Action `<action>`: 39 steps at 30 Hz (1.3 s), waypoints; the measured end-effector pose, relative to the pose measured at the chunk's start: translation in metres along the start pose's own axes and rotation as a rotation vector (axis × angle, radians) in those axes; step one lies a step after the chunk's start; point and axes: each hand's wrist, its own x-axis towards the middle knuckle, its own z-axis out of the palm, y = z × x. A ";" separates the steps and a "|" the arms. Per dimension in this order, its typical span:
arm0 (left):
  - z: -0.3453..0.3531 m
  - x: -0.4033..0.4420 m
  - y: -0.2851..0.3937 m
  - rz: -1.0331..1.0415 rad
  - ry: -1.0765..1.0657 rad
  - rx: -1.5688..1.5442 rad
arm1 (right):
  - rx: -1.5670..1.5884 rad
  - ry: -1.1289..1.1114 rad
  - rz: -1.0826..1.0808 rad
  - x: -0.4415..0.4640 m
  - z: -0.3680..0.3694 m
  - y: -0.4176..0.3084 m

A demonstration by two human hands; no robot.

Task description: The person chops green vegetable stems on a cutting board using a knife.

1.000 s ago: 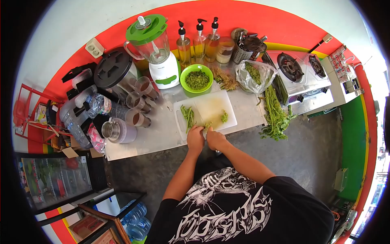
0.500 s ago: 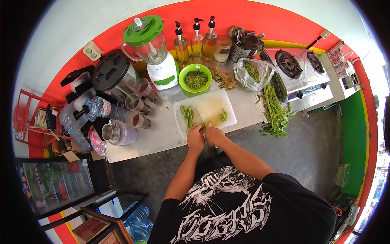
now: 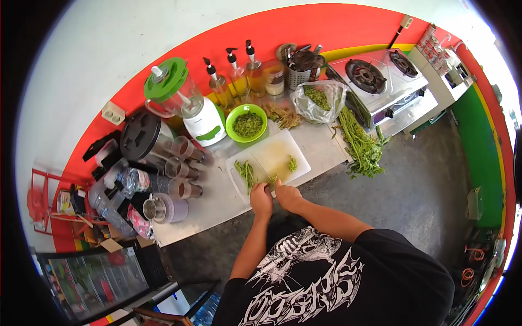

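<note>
Both hands are at the near edge of the white cutting board point(image 3: 296, 142). My left hand point(image 3: 262, 200) is closed, and what its fingers grip is hidden. Close beside it, my right hand point(image 3: 289, 196) is closed around what looks like a knife handle; a thin blade point(image 3: 259, 163) shows faintly, slanting away over the board. A small bit of green stem point(image 3: 273, 177) lies just beyond the fingertips. Cut green stalks point(image 3: 246, 174) rest on the board's left side, and a small green clump point(image 3: 292, 163) lies on the right.
Behind the board stand a green bowl of chopped greens point(image 3: 247, 125), a blender point(image 3: 202, 120) and pump bottles point(image 3: 221, 89). Cups point(image 3: 185, 189) and a steel-mouthed flask point(image 3: 169, 208) are left. Rightward are a plastic bag of greens point(image 3: 321, 101), leafy stalks point(image 3: 361, 144) and a gas stove point(image 3: 375, 81).
The view has tilted and shifted, so the counter appears rotated. Both hands stay together at the board's near edge, and the stalks and clump keep their places on it.
</note>
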 end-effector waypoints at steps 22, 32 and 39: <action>0.036 0.045 0.022 -0.016 -0.162 0.072 | 0.093 0.003 -0.057 0.012 -0.020 0.044; 0.037 0.044 0.022 -0.043 -0.183 0.080 | -0.029 -0.045 -0.074 0.020 -0.027 0.044; 0.032 0.040 0.030 -0.049 -0.201 0.064 | 0.001 -0.048 -0.046 0.008 -0.023 0.040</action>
